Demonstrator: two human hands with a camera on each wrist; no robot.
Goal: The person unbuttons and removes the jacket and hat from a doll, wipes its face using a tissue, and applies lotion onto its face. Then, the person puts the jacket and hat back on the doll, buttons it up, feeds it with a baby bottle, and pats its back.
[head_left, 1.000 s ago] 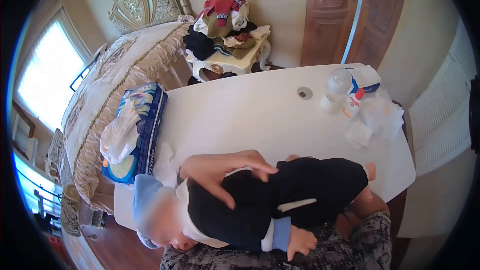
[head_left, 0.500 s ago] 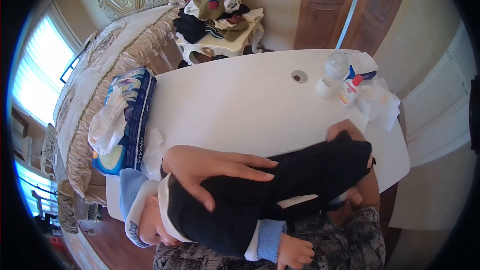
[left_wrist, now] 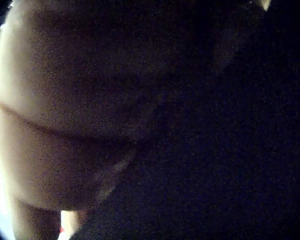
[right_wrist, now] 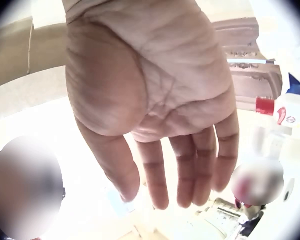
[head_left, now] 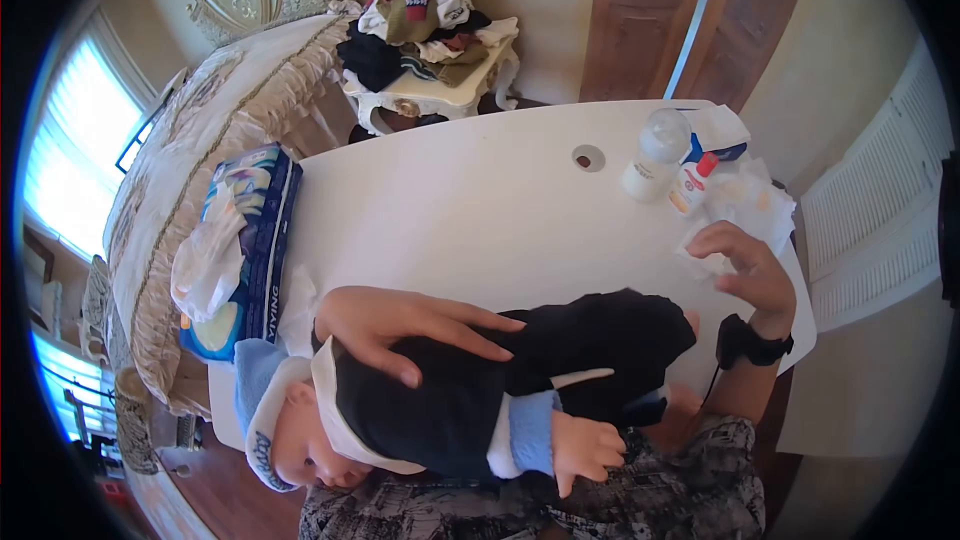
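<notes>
A baby doll in black clothes and a blue and white hat lies on its side over the person's patterned lap. The left hand rests on its back with fingers spread; the left wrist view is dark, with part of that hand against black cloth. Raised above the table's right side, the right hand touches nothing, its fingers loosely bent. The right wrist view shows that palm with the fingers hanging apart. The doll's small hand sticks out of a blue cuff.
The white table holds a blue diaper pack at left. At right stand a clear-topped bottle and a red-capped bottle, beside crumpled white plastic. Behind are a clothes pile on a small table and a bed.
The right hand has come off the black cloth at the doll's legs and risen to the right. The left hand has stayed on the doll's back.
</notes>
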